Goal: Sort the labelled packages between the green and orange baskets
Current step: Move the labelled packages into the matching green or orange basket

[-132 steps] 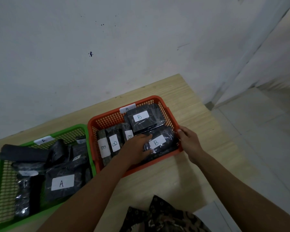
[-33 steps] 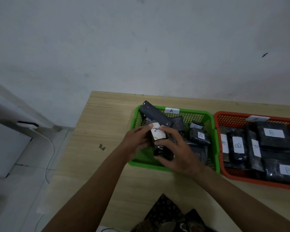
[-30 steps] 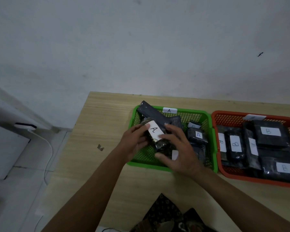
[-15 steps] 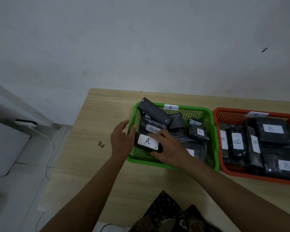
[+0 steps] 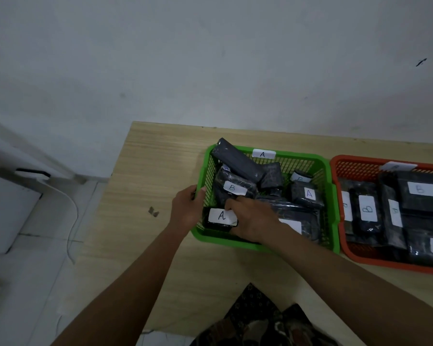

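Surface (image 5: pixel 160 171): light wood grain, its far edge set against a plain pale wall (image 5: pixel 210 58). One small dark mark (image 5: pixel 153 211) noted on the surface near its left edge. One dark speck (image 5: pixel 421 62) on the wall, upper right. Pale tiled floor (image 5: pixel 35 270) lies beyond the left edge, with a thin white cable (image 5: pixel 71 216) trailing across it. Dark patterned fabric (image 5: pixel 258 323) shows below the near edge.

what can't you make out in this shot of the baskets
Head view only:
- The orange basket: right part cut off by the frame edge.
- White label in the green basket: partly hidden by the right hand.
- Tag on the orange rim: blurred, unreadable.
- Lower packages: buried under others.
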`<state>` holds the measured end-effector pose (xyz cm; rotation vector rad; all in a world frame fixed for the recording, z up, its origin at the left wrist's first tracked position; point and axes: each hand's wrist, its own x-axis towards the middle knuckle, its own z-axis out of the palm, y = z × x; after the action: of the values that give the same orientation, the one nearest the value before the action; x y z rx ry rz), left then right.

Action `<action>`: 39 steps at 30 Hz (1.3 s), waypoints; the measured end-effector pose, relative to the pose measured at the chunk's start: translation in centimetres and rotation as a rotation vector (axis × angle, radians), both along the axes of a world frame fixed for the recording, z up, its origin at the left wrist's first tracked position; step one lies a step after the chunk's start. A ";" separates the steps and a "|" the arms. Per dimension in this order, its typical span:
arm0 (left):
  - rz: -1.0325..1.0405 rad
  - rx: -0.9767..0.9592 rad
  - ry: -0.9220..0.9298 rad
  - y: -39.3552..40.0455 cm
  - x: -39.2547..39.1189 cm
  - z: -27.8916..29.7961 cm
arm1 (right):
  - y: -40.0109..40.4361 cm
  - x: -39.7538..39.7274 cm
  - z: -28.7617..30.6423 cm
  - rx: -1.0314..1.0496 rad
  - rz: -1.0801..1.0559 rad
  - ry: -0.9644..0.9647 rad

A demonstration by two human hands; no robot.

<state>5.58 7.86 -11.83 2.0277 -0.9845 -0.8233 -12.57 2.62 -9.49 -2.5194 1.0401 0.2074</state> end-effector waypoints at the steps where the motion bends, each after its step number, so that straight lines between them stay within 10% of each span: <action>1: -0.007 0.003 0.005 0.0 0.2 -0.1 | 0.1 0.2 -0.1 0.002 -0.005 0.011; 18: 0.032 -0.024 0.012 0.2 -0.3 -0.3 | -1.2 0.2 0.3 0.222 0.013 0.105; 25: 0.046 -0.057 -0.033 -0.5 -0.3 0.3 | -3.2 0.3 -0.8 -0.212 -0.427 -0.326; 31: -0.073 -0.200 -0.271 -2.1 -1.3 2.2 | -3.6 -0.3 -2.0 -0.140 -0.400 -0.244; 39: -0.218 -0.249 -0.169 -3.8 -3.5 4.3 | -3.8 -3.8 1.3 0.352 -0.499 -0.720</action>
<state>2.05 4.08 -7.55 1.8189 -1.3513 -0.6111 -16.42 -1.14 -8.24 -1.7217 1.1366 -0.5667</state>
